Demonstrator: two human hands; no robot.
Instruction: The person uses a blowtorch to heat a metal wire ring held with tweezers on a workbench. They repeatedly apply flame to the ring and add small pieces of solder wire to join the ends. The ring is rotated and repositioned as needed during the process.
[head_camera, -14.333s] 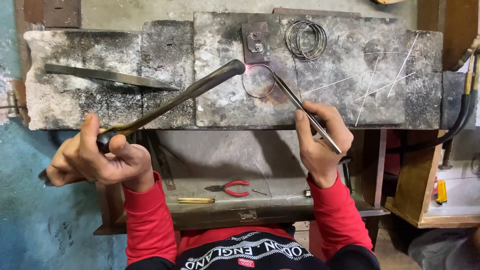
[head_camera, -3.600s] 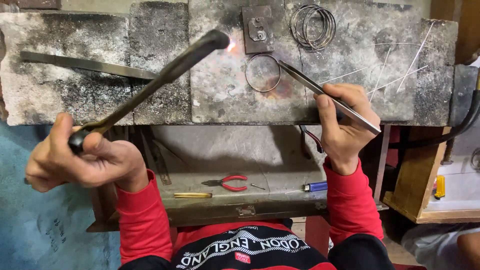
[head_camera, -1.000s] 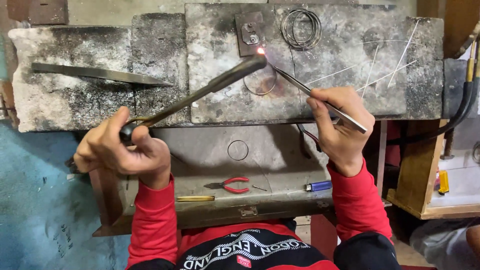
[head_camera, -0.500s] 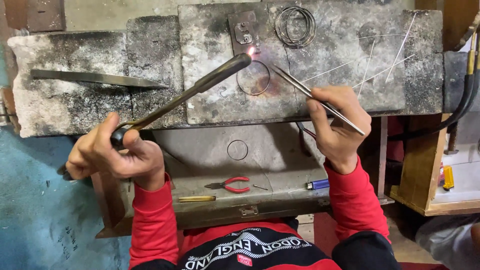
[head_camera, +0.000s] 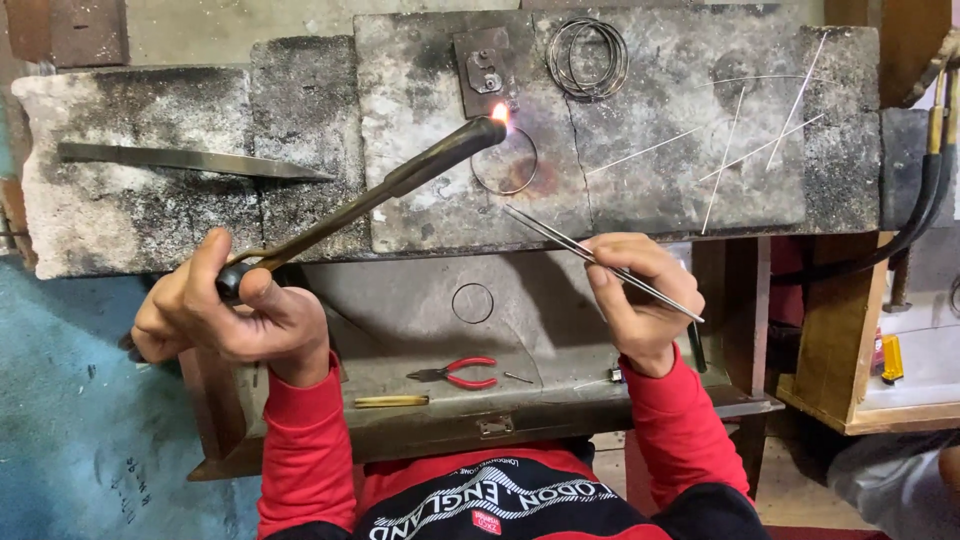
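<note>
My left hand (head_camera: 225, 315) grips the handle of a long gas torch (head_camera: 400, 185). Its lit tip throws a small flame onto the upper edge of a wire ring (head_camera: 504, 165) lying on the scorched stone block (head_camera: 420, 140). My right hand (head_camera: 640, 300) holds long steel tweezers (head_camera: 590, 255). Their points hang just below and right of the ring, not touching it.
A stack of wire rings (head_camera: 587, 57) and a small metal plate (head_camera: 485, 70) lie at the block's far edge. Thin straight wires (head_camera: 740, 150) lie to the right, a flat file (head_camera: 190, 160) to the left. On the lower tray sit red pliers (head_camera: 455, 372) and another ring (head_camera: 472, 302).
The tweezers have drawn back from the ring toward me. The torch flame stays at the ring's upper edge.
</note>
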